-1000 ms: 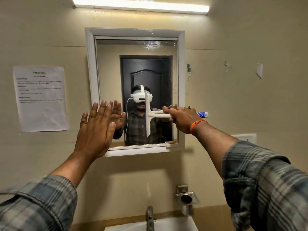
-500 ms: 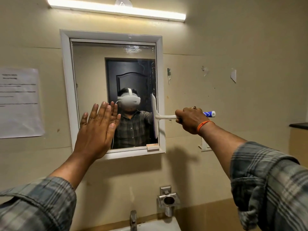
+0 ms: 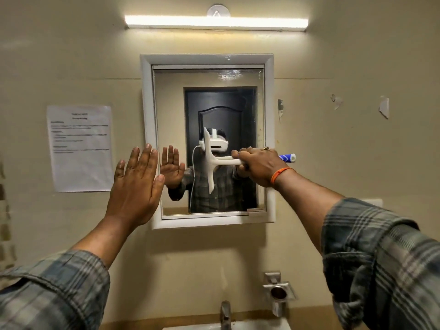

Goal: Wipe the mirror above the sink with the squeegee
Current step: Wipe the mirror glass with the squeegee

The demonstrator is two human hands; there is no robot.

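Note:
A white-framed mirror [image 3: 171, 110] hangs on the beige wall above the sink. My right hand [image 3: 258, 166] grips the handle of a white squeegee [image 3: 209, 160] with a blue end. Its blade stands upright near the middle of the glass. My left hand [image 3: 135, 186] is raised flat with straight fingers in front of the mirror's left frame edge; whether it touches the frame I cannot tell. The glass reflects a person in a plaid shirt and a dark door.
A tube light [image 3: 215, 22] glows above the mirror. A printed notice [image 3: 80, 148] is taped to the wall at left. Below are a metal tap [image 3: 225, 315], the rim of the sink [image 3: 257, 326] and a metal wall holder [image 3: 278, 291].
The squeegee blade has moved left from the mirror's right edge to near its middle. My view has swung so the mirror sits nearer the centre. My left hand stays raised flat.

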